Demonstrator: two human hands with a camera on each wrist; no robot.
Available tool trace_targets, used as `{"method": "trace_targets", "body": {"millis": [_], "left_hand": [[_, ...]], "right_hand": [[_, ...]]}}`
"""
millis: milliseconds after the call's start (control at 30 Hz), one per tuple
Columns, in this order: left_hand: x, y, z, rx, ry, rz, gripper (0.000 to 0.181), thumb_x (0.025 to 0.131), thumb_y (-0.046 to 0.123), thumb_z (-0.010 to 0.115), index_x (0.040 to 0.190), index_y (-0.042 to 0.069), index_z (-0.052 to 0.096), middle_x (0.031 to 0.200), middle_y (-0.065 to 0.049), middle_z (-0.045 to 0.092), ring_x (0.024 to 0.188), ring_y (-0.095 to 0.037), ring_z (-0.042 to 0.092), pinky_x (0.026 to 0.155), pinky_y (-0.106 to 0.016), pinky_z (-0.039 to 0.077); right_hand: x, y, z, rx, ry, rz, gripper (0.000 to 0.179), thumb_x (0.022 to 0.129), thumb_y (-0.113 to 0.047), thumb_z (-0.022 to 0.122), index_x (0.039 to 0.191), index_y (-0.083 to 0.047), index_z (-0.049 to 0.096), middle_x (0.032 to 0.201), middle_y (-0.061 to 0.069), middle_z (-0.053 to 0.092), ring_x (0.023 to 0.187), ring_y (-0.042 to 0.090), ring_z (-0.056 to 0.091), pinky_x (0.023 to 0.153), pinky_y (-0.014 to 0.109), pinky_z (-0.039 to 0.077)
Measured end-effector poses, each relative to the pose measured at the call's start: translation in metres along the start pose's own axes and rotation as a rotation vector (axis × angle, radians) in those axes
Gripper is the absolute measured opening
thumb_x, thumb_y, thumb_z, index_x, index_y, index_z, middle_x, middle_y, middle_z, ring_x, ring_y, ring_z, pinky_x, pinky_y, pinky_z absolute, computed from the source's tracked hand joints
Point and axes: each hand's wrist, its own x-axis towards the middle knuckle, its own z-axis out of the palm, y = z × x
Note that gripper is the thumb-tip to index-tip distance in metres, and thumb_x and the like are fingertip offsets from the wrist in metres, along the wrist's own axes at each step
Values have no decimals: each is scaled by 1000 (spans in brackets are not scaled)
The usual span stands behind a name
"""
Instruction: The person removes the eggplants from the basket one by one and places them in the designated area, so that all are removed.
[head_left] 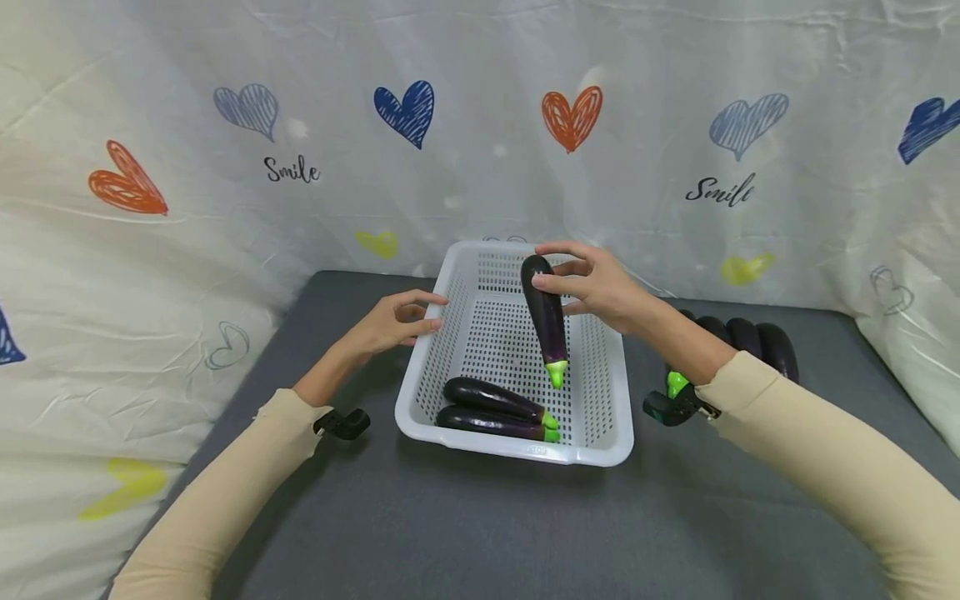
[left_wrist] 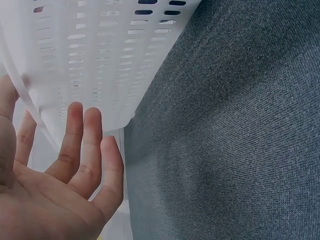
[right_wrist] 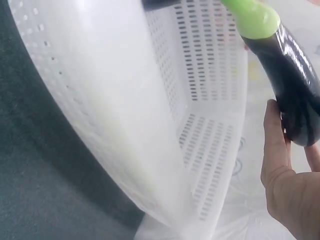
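A white perforated plastic basket [head_left: 510,450] stands on the dark table. My right hand [head_left: 600,287] holds a dark purple eggplant [head_left: 546,321] over the basket by its rounded end, the green stem end pointing down. In the right wrist view, the fingers lie along the eggplant [right_wrist: 295,75]. Two more eggplants, an upper one [head_left: 495,398] and a lower one [head_left: 491,422], lie side by side at the basket's near end. My left hand [head_left: 393,321] touches the basket's left rim with thumb and index finger; its other fingers [left_wrist: 90,155] extend loosely beside the outer wall.
Right of the basket, several eggplants [head_left: 742,335] lie in a row, partly hidden by my right forearm. The grey tabletop [head_left: 480,533] spreads in front. A white curtain [head_left: 480,183] printed with hearts hangs behind the table and along its left side.
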Motion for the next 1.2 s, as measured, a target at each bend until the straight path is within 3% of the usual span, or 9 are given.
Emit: {"method": "trace_targets", "body": {"millis": [533, 700, 900, 1200], "left_hand": [[0, -1, 0, 6, 4, -7, 48, 87, 32, 68, 131, 21, 55, 113, -11, 59, 103, -26, 58, 81, -48, 48], [0, -1, -1, 4, 7, -13, 47, 86, 33, 69, 130, 22, 55, 112, -11, 60, 102, -26, 58, 81, -48, 49], [0, 0, -1, 5, 6, -8, 48, 86, 33, 69, 131, 22, 55, 112, -11, 59, 102, -27, 58, 81, -48, 48], [1, -2, -1, 4, 3, -4, 47, 87, 32, 69, 130, 22, 55, 112, -13, 59, 102, -27, 58, 81, -48, 49]], "right_hand": [[-22, 9, -24, 16, 46, -12, 54, 86, -25, 70, 135, -19, 48, 119, 19, 50, 101, 38, 54, 80, 50, 48], [-27, 10, -29, 37, 66, 1, 55, 85, -23, 71, 135, -18, 48, 118, 20, 50, 101, 35, 54, 80, 48, 49], [-34, 12, -36, 94, 35, 8, 61, 84, -12, 72, 138, -18, 45, 125, 20, 43, 105, 34, 53, 81, 46, 49], [-48, 16, -48, 73, 39, 11, 66, 82, -9, 73, 139, -23, 43, 129, 18, 40, 109, 34, 51, 84, 42, 48]]}}
